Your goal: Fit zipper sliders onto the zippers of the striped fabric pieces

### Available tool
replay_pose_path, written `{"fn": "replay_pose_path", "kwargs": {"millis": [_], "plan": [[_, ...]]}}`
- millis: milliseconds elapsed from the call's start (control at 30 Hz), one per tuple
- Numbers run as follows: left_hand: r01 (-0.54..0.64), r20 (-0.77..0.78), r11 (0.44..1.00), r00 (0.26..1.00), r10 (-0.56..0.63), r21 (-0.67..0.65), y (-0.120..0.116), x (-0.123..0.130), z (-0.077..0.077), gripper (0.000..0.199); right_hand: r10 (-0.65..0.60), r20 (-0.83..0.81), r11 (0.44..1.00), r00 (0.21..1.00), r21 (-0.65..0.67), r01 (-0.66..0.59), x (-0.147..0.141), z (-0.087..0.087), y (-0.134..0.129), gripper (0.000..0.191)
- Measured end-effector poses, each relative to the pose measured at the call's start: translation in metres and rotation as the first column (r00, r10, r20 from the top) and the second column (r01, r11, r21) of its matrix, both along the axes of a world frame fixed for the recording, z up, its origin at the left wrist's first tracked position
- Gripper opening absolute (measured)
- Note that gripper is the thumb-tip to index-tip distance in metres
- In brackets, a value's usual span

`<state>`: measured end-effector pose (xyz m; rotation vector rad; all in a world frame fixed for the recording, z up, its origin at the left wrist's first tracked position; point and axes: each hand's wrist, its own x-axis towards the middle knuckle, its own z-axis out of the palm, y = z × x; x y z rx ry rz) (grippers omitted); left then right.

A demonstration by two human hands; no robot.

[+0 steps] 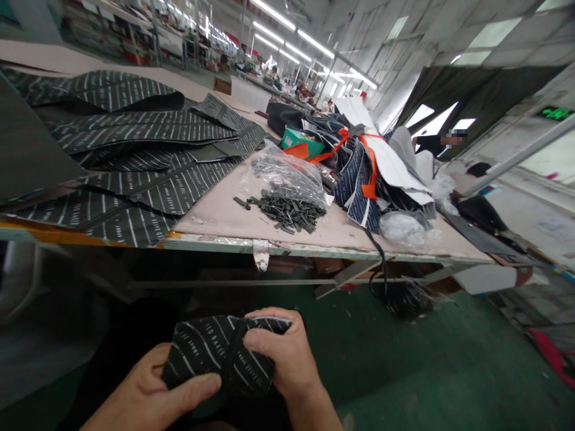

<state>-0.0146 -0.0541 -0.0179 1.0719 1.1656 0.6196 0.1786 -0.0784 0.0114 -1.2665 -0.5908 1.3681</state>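
Note:
A piece of black fabric (202, 350) with white stripes and printed lettering is held low, in front of the table. A plain dark strip crosses its middle. My left hand (166, 383) grips its lower left side, thumb on top. On the upper right edge, my right hand (283, 350) is closed with the thumb pressed down near the dark strip. The fingers under the fabric are partly hidden. Matching striped panels (148, 137) lie in overlapping layers on the left of the table.
The pale table (215, 224) carries a heap of small dark tabs (296, 212) by a clear plastic bag (287, 170). Beyond are a green box (302, 141) and bundled navy pieces (353, 179) with orange ties. A person (435, 143) is at the far right. Below is green floor (359, 359).

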Motion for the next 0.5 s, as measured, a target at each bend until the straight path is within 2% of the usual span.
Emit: {"fn": "replay_pose_path", "kwargs": {"millis": [100, 167, 233, 300, 367, 433, 500], "plan": [[0.095, 0.047, 0.992, 0.994, -0.099, 0.079, 0.014, 0.011, 0.026, 0.023, -0.025, 0.198, 0.99, 0.98, 0.138, -0.002, 0.001, 0.004, -0.002, 0.015], [0.047, 0.026, 0.986, 0.998, -0.051, 0.161, 0.02, 0.02, 0.041, 0.019, -0.046, 0.314, 0.97, 0.948, 0.241, -0.033, 0.003, 0.004, -0.005, 0.012], [-0.013, 0.012, 0.982, 1.0, 0.011, 0.188, 0.021, 0.028, 0.05, 0.018, -0.087, 0.378, 0.939, 0.922, 0.34, -0.051, 0.005, 0.002, -0.008, 0.011], [-0.013, 0.058, 0.993, 0.998, 0.007, 0.117, 0.02, 0.035, 0.052, 0.023, -0.148, 0.426, 0.893, 0.892, 0.445, -0.065, 0.007, 0.0, -0.011, 0.01], [0.008, 0.146, 1.0, 0.989, -0.004, -0.025, 0.02, 0.04, 0.05, 0.028, -0.221, 0.495, 0.82, 0.841, 0.561, -0.115, 0.009, -0.001, -0.015, 0.011], [-0.013, 0.225, 0.982, 0.973, 0.056, -0.188, 0.023, 0.045, 0.047, 0.033, -0.298, 0.582, 0.727, 0.757, 0.652, -0.215, 0.01, -0.001, -0.017, 0.015], [-0.062, 0.25, 0.957, 0.959, 0.136, -0.283, 0.024, 0.049, 0.046, 0.037, -0.369, 0.626, 0.675, 0.687, 0.689, -0.265, 0.01, 0.0, -0.017, 0.019]]}}
